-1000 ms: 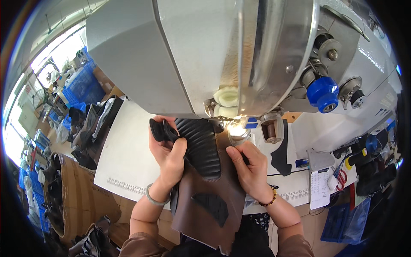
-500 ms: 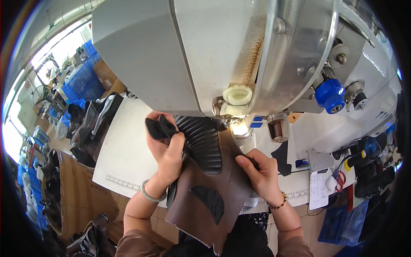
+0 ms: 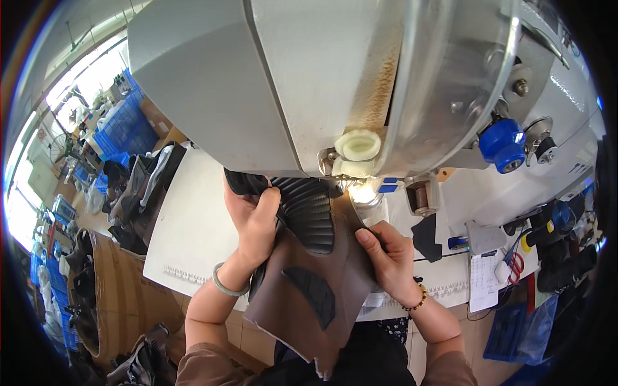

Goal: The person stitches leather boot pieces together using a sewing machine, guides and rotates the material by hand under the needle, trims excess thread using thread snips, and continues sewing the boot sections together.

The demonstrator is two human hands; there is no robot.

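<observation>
A brown leather piece [image 3: 351,283] with a black ribbed panel [image 3: 310,225] stitched into it lies under the sewing machine [image 3: 212,83]. Its near end hangs over the table edge above my lap, and a curved black patch [image 3: 312,296] shows on it. My left hand [image 3: 252,222] is closed on the folded black part at the piece's left side, thumb on top. On the other side, my right hand [image 3: 391,260] pinches the leather's right edge between thumb and fingers. The machine head hides the far end near the lit needle area [image 3: 364,192].
A white table [image 3: 183,225] with a printed ruler surrounds the work. To the right are a black cut piece [image 3: 426,238], a paper sheet [image 3: 484,282] and red-handled scissors [image 3: 516,267]. A large cardboard box [image 3: 122,302] stands at left, with blue crates [image 3: 129,125] farther back.
The leather has moved slightly away from me toward the machine. My left hand has turned its grip, so the folded black part lies flatter; my right hand keeps its pinch.
</observation>
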